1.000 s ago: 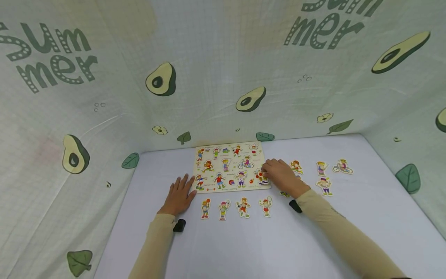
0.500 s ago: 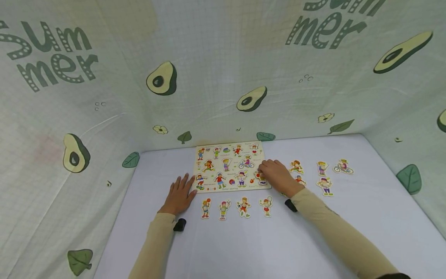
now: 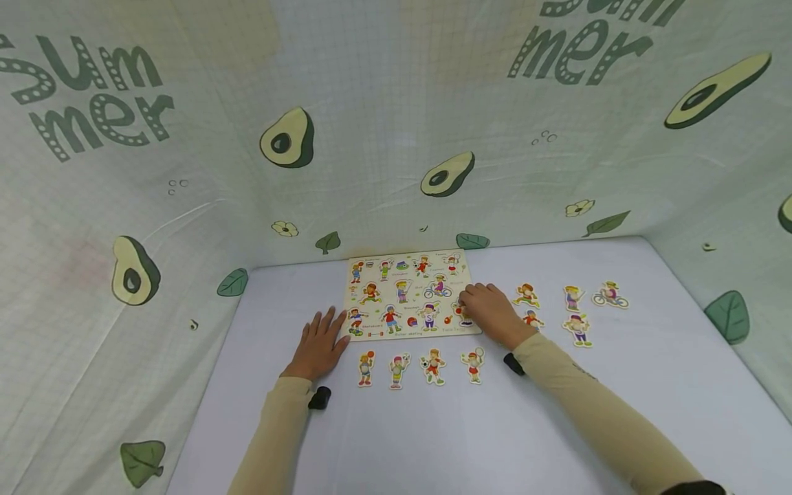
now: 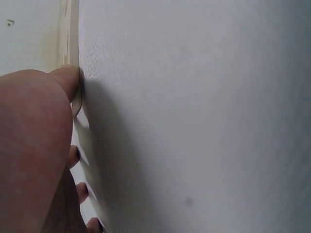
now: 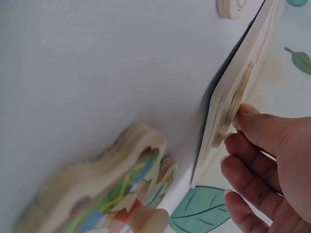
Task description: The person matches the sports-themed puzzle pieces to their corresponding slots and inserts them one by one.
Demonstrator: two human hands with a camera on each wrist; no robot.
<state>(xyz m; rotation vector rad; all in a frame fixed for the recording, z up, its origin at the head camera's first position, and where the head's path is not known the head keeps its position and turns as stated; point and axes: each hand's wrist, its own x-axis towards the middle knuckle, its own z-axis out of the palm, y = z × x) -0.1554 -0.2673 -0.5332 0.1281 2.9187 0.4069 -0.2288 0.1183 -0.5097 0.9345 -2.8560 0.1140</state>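
Observation:
A wooden puzzle board (image 3: 417, 335) printed with children playing sports lies at the back of the table. My left hand (image 3: 313, 349) rests palm down at its left edge, fingers spread and thumb touching the board's side. At the board's lower right corner, my right hand (image 3: 495, 313) pinches a puzzle piece (image 3: 463, 315) between thumb and fingers. In the right wrist view the held piece (image 5: 236, 99) lies against the board's face, its edge still standing above the surface. My right fingers partly cover it, so whether it sits in its recess I cannot tell.
Loose pieces lie in a row before the board, including a basketball player (image 3: 366, 370), a soccer player (image 3: 432, 367) and a tennis player (image 3: 473, 366). Right of my right hand lie a runner (image 3: 526, 295), a cyclist (image 3: 610, 294) and a baseball player (image 3: 578, 330). A printed cloth (image 3: 371, 206) hangs behind.
My right hand has shifted slightly left with the piece, over the corner figure, then stayed nearly still. More of a loose piece beside the right wrist shows. My left hand has not moved.

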